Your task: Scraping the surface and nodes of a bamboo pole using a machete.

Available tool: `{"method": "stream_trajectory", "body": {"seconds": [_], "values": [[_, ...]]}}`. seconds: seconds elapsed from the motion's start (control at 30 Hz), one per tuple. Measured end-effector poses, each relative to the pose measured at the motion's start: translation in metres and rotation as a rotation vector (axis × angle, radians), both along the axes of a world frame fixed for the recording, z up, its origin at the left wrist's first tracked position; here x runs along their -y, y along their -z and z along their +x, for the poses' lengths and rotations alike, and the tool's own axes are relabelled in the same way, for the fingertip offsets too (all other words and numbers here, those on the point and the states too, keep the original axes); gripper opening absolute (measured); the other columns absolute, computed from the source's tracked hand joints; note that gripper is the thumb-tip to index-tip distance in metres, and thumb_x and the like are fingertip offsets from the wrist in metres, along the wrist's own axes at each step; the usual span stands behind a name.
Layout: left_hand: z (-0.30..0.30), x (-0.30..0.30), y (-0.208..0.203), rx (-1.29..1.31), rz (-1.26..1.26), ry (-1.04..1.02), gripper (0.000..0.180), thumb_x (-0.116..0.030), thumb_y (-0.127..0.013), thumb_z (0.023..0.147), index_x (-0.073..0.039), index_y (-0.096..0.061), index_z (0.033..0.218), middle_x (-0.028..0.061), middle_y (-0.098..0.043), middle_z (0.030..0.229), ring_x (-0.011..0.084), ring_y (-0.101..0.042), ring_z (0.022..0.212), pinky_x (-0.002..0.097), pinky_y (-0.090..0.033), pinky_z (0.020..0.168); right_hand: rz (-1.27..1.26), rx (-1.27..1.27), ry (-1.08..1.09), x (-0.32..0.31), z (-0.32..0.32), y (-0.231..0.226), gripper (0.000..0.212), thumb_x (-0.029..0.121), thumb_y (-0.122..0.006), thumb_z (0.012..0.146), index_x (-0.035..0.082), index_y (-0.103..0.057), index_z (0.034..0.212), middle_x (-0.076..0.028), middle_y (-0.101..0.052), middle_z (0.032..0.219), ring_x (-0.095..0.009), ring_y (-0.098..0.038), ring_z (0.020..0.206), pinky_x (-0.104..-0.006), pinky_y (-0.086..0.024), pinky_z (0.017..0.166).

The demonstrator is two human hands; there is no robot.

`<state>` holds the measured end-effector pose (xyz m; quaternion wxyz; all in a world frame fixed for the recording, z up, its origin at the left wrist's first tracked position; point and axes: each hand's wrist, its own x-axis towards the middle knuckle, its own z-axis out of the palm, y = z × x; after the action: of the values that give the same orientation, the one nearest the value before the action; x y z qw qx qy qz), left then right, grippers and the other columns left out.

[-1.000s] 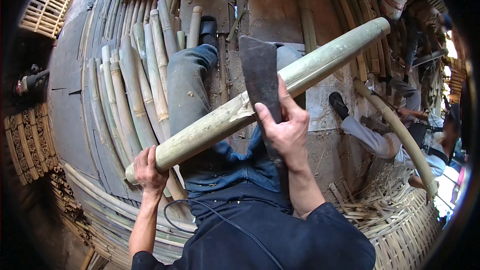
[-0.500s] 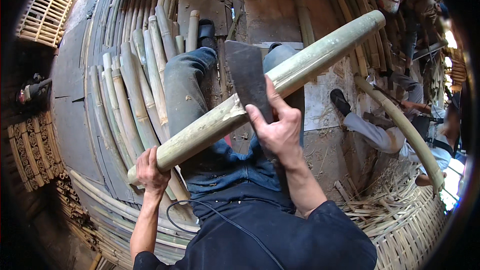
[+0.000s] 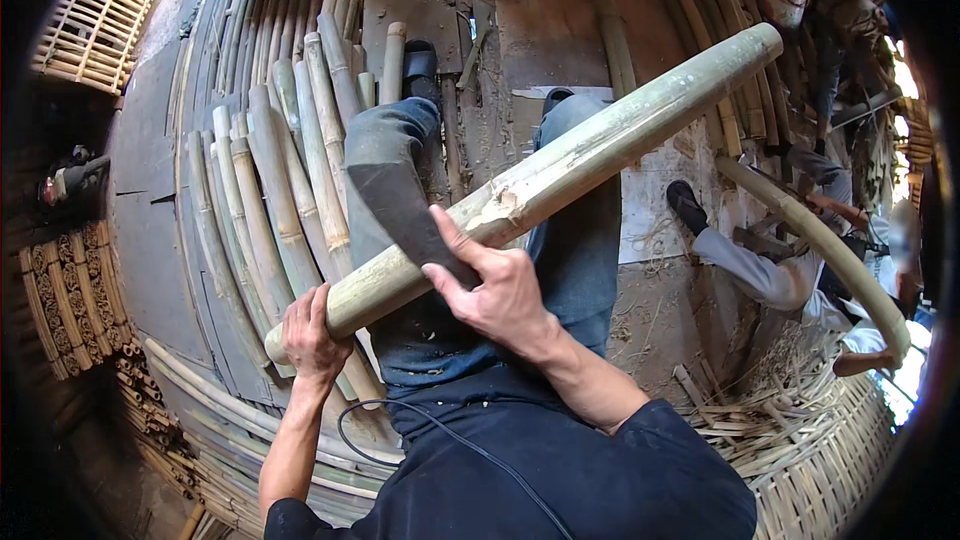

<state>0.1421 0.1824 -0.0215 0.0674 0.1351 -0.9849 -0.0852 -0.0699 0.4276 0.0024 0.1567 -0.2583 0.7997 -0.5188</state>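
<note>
A thick green bamboo pole [image 3: 620, 130] lies slantwise across my lap, its far end up at the right. Around its lower left end my left hand [image 3: 313, 336] is wrapped. My right hand [image 3: 497, 292] grips a broad dark cleaver-like knife [image 3: 400, 202], index finger and thumb laid along the blade; the handle is hidden by the hand. The blade crosses over the pole between my two hands; whether its edge touches the bamboo I cannot tell. Above the right hand, a rough chipped patch [image 3: 512, 202] shows at a node of the pole.
Several cut bamboo poles [image 3: 270, 180] lean in a row on my left. A woven basket [image 3: 820, 470] with split strips [image 3: 760, 410] stands at the lower right. Beyond it sits another person [image 3: 770, 275] beside a curved bamboo pole [image 3: 830, 240]. Tied bundles [image 3: 75, 300] lie far left.
My right hand and the knife have moved left and down along the pole, from the chipped node toward my left hand. The left hand keeps its grip; the pole has shifted slightly right.
</note>
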Motion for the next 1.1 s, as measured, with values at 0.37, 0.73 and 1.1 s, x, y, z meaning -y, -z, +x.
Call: {"method": "stream_trajectory", "body": {"seconds": [0.37, 0.73, 1.1], "values": [[-0.025, 0.027, -0.011, 0.179, 0.215, 0.055, 0.077, -0.012, -0.083, 0.056, -0.010, -0.064, 0.130, 0.0135, -0.072, 0.106, 0.0373, -0.072, 0.098, 0.0471, -0.058, 0.088, -0.055, -0.057, 0.706, -0.117, -0.112, 0.003, 0.071, 0.012, -0.085, 0.098, -0.003, -0.053, 0.160, -0.015, -0.078, 0.128, -0.017, -0.076, 0.103, -0.0287, -0.060, 0.094], [-0.041, 0.039, -0.010, 0.201, 0.238, 0.138, 0.078, -0.013, -0.084, 0.054, -0.008, -0.064, 0.130, 0.0151, -0.073, 0.103, 0.0400, -0.073, 0.093, 0.0471, -0.060, 0.085, -0.121, 0.066, 0.401, -0.045, -0.056, 0.004, 0.064, 0.020, -0.086, 0.093, 0.000, -0.065, 0.150, -0.020, -0.080, 0.127, -0.023, -0.075, 0.116, -0.0338, -0.057, 0.103], [-0.038, 0.044, -0.011, 0.208, 0.270, 0.113, 0.077, -0.013, -0.084, 0.054, -0.008, -0.065, 0.129, 0.0162, -0.073, 0.101, 0.0407, -0.073, 0.092, 0.0476, -0.060, 0.083, -0.038, 0.012, 0.581, -0.080, -0.090, -0.022, 0.068, 0.007, -0.082, 0.097, 0.003, -0.055, 0.160, -0.018, -0.079, 0.126, -0.020, -0.077, 0.103, -0.0309, -0.062, 0.090]]}}
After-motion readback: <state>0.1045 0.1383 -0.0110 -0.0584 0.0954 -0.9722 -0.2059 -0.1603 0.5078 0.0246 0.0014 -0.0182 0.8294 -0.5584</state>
